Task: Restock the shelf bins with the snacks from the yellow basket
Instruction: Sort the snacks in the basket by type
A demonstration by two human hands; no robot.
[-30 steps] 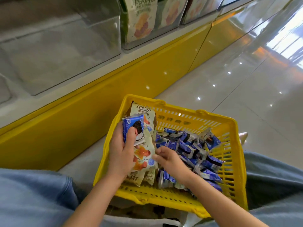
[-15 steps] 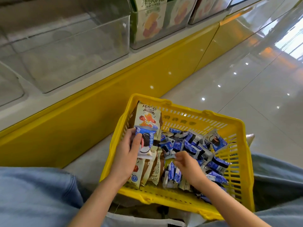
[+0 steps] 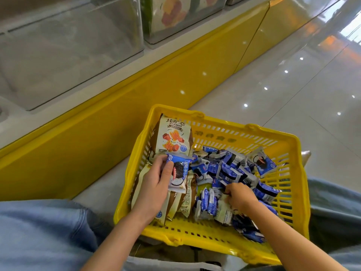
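The yellow basket [image 3: 230,243] sits on the floor between my knees. It holds several small blue cookie packets [image 3: 232,169] on the right and cream-and-brown snack bags [image 3: 173,137] on the left. My left hand [image 3: 154,184] grips a blue cookie packet [image 3: 179,173] above the bags, thumb across its front. My right hand [image 3: 240,196] is down in the pile, fingers curled and pinching a packet from the heap [image 3: 221,192]. A clear shelf bin [image 3: 64,51] stands above the yellow shelf base.
A second clear bin [image 3: 181,16] to the right holds bags with fruit pictures. The yellow shelf base [image 3: 97,133] runs along the left. Glossy tiled floor [image 3: 293,85] stretches to the right. My jeans-clad knees [image 3: 39,231] flank the basket.
My left hand lowered the cookie packet towards the basket and tilted it. My right hand shifted right within the packet pile. The view moved closer to the basket.
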